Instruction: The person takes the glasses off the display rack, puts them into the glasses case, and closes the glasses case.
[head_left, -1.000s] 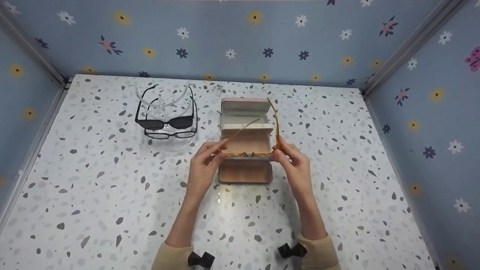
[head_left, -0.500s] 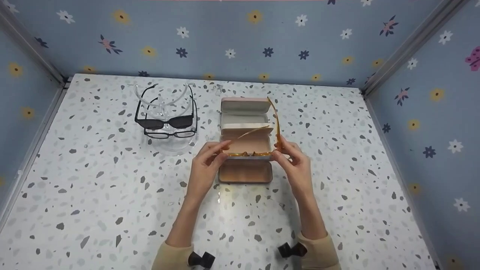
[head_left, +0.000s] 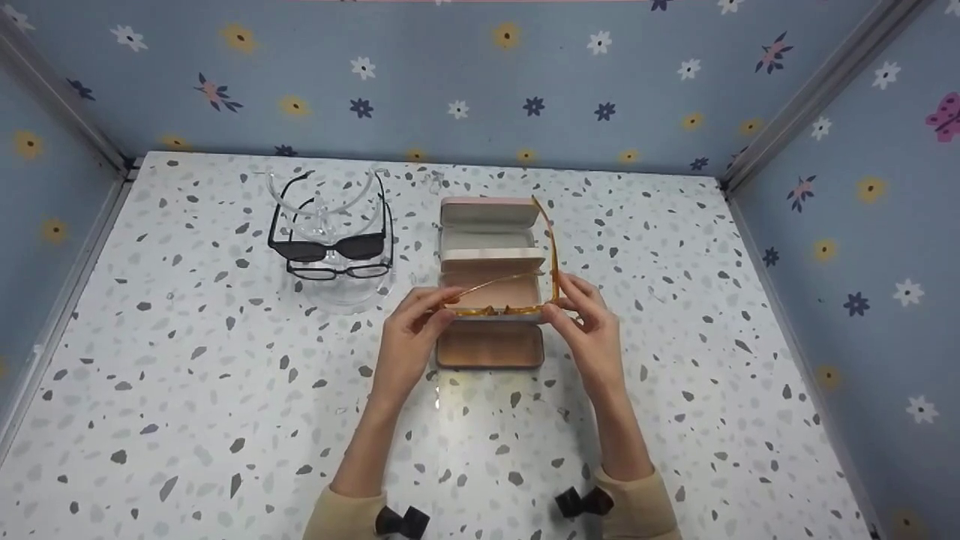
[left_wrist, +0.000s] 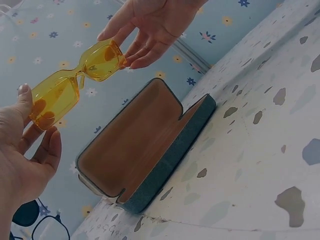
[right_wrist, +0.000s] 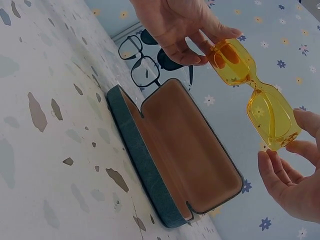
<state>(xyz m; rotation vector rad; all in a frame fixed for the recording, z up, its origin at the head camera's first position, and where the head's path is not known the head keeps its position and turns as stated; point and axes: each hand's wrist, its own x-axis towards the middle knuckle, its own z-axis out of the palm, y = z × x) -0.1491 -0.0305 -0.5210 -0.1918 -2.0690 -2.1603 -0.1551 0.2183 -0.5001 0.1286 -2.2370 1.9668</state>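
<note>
Above the nearest open case, my left grip and right grip pinched the yellow glasses at opposite ends, neither nearer; the glasses' long axis ran crosswise, parallel to the case's length.

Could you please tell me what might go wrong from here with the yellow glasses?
The left hand and right hand pinch the yellow glasses only at the ends, off the table, so they might slip and drop. The temple beside the left hand angles inward; forcing it could strain the frame.
</note>
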